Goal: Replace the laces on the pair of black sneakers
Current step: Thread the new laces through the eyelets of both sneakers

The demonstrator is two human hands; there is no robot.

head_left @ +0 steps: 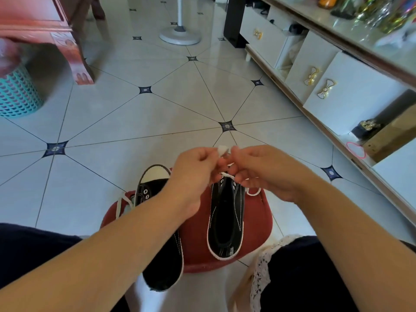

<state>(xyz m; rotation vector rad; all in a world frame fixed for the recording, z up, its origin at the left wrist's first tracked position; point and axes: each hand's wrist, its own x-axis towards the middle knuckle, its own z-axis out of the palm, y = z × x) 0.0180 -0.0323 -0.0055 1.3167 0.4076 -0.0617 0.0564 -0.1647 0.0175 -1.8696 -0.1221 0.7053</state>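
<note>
Left hand: fingers curled, pinching the white lace near its raised end
Right hand: fingers curled, pinching the same lace, just beside the left hand
White lace: runs down from the hands to the far eyelets of the right sneaker
Right sneaker: on the red stool, its far end hidden under the hands
Left sneaker: beside it on the left, partly under the left forearm
Second lace: at the stool's left edge, next to the left sneaker
Floor: pale tiles; teal basket far left
</note>
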